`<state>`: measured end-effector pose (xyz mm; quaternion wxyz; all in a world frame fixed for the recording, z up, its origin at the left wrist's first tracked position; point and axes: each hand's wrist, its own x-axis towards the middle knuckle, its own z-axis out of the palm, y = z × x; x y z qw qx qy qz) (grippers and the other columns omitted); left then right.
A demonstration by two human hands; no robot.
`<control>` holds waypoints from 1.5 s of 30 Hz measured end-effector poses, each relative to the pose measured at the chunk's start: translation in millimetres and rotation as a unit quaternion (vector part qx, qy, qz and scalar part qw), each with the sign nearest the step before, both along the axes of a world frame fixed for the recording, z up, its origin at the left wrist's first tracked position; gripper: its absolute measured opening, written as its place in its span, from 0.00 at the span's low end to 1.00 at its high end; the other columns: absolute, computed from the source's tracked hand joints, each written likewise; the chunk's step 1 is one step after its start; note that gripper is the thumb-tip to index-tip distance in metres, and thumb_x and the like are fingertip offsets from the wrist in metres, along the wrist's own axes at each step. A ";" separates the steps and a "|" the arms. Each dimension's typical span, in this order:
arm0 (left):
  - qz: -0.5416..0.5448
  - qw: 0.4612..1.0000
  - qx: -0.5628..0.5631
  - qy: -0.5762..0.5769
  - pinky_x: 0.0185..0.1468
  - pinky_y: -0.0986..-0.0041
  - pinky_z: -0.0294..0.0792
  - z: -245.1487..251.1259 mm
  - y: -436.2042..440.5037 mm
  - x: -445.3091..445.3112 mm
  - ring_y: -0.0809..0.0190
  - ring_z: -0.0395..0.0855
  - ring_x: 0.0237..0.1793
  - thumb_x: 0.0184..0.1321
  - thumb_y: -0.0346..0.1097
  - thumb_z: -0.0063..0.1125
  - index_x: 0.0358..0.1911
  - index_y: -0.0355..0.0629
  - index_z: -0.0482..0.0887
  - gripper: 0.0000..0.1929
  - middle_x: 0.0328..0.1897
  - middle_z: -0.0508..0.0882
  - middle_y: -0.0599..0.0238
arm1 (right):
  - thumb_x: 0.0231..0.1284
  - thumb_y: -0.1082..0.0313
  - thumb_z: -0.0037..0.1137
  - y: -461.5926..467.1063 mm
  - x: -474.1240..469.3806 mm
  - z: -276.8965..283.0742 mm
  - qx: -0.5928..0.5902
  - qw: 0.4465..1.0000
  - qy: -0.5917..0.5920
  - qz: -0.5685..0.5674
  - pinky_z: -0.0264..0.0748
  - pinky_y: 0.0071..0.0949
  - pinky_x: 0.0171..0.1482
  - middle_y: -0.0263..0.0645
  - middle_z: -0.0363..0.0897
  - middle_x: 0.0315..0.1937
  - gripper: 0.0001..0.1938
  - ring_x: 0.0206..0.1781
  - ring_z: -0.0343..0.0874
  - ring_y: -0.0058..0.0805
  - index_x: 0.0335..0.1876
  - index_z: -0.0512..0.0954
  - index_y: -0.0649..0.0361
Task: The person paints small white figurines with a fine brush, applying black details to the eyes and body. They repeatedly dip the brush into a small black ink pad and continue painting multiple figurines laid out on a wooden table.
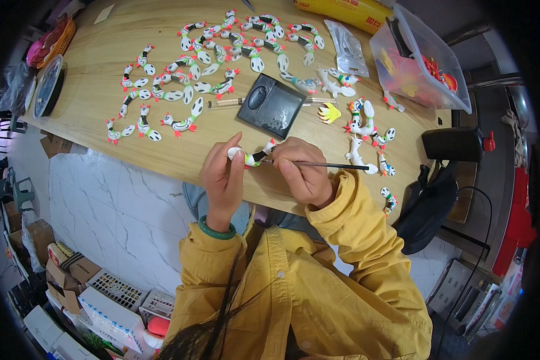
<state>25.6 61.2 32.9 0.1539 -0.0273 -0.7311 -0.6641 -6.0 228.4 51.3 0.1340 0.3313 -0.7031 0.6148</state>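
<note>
Between my hands, over the table's front edge, is a small painted bird figurine [255,157], white with black, green and red parts. My left hand [225,175] grips it by its white tail. In my right hand [299,168] is a thin dark paintbrush [333,165], its tip at the figurine's green lower side. Just beyond lies a black ink stone or tray [272,105] with wet patches. Many similar painted bird figurines [180,121] lie behind and to the left. Plainer white figurines [355,153] lie to the right, near a yellow hand-shaped piece [329,113].
Wooden-handled brushes [227,103] lie beside the black tray. A clear plastic bin [423,67] stands back right, near a yellow wrap roll [346,11] and a plastic packet [347,47]. A black bottle with a red cap [452,143] is at the right edge; an orange basket [63,42] is far left.
</note>
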 end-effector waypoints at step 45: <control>0.006 1.000 -0.019 0.009 0.31 0.81 0.64 -1.3 -0.2 -1.0 0.72 0.71 0.28 0.64 0.26 0.53 0.52 0.33 0.80 0.14 0.31 0.76 0.67 | 0.64 0.74 0.47 -0.9 0.7 0.3 0.001 1.000 0.001 -0.012 0.72 0.30 0.34 0.42 0.77 0.28 0.04 0.30 0.76 0.36 0.36 0.74 0.65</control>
